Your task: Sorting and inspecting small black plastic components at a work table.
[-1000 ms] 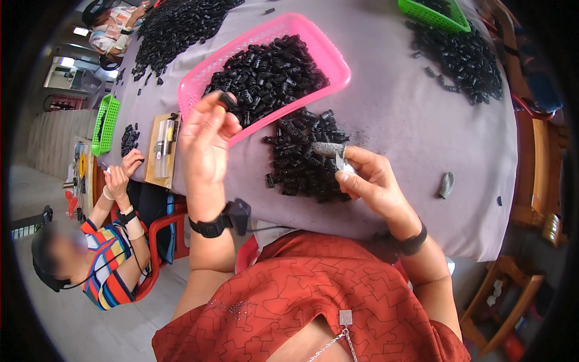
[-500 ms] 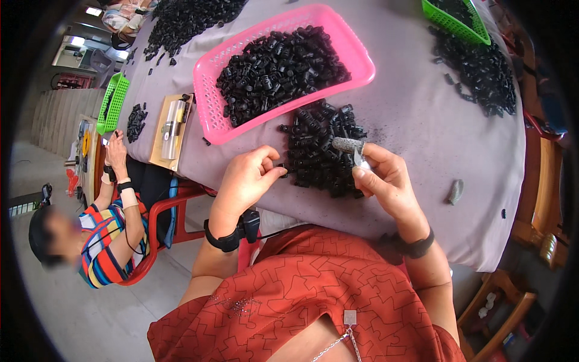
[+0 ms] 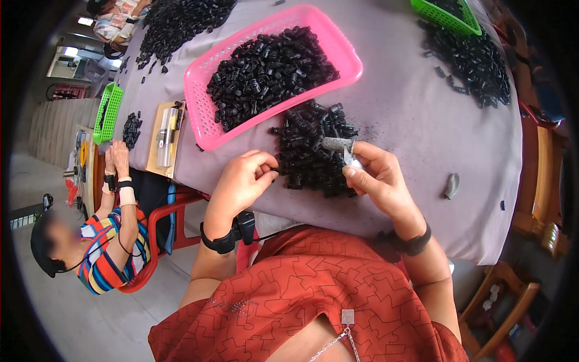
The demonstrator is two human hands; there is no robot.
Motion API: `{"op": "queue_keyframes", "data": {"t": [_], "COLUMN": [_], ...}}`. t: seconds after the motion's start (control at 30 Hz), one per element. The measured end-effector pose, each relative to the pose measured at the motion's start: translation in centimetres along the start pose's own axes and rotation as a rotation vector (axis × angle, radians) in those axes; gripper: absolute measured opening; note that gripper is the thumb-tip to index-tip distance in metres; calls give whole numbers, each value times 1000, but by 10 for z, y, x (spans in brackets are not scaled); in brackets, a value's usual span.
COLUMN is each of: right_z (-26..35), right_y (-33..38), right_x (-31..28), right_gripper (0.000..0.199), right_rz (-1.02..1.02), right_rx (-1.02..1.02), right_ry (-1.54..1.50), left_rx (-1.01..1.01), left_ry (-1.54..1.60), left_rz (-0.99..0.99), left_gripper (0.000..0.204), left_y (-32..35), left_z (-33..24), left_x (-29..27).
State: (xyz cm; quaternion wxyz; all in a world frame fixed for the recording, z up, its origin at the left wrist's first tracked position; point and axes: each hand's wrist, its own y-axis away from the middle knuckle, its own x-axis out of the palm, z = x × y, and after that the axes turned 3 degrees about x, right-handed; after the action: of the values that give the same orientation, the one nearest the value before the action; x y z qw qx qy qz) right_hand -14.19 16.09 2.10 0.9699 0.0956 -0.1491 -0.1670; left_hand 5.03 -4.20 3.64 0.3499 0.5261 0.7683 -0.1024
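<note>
My left hand [image 3: 246, 182] is closed in a pinch at the near left edge of a heap of small black plastic parts [image 3: 301, 145]. A bit of one black part [image 3: 275, 171] shows at its fingertips. Over the heap's right side, my right hand [image 3: 381, 178] grips a small silvery blade [image 3: 351, 158] between thumb and fingers. A grey speckled finger sleeve [image 3: 335, 143] covers the tip of its index finger. Just beyond the heap, a pink basket [image 3: 356, 67] holds many more black parts.
A cardboard piece with a clear tube [image 3: 164, 142] lies to the left. Green baskets [image 3: 108, 114] and further black piles [image 3: 473, 69] stand around the cloth-covered table. A loose grey sleeve [image 3: 451, 186] lies at right. At far left, a seated co-worker [image 3: 114, 241] handles black parts.
The view has shifted slightly, so the table things sit a little further left. Both my hands keep nearly the same pose. The co-worker's hands have come closer to the small black pile.
</note>
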Motion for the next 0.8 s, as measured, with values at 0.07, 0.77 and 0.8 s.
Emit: {"op": "queue_keyframes", "data": {"t": [0.07,0.77,0.8], "right_z": [1,6,6], "right_y": [0,2,1], "right_x": [2,1,2], "right_gripper": [21,31,30], "right_rz": [-9,-35,-52], "right_rx": [0,-30,-59], "right_ry": [-9,-25,-30], "left_rx": [-4,115,116], "left_ry": [17,844,844], "left_rz": [-30,72,72], "left_gripper": [15,22,22], "left_y": [-1,-24,-24], "left_z": [1,-49,-49], "left_x": [-1,54,55]}}
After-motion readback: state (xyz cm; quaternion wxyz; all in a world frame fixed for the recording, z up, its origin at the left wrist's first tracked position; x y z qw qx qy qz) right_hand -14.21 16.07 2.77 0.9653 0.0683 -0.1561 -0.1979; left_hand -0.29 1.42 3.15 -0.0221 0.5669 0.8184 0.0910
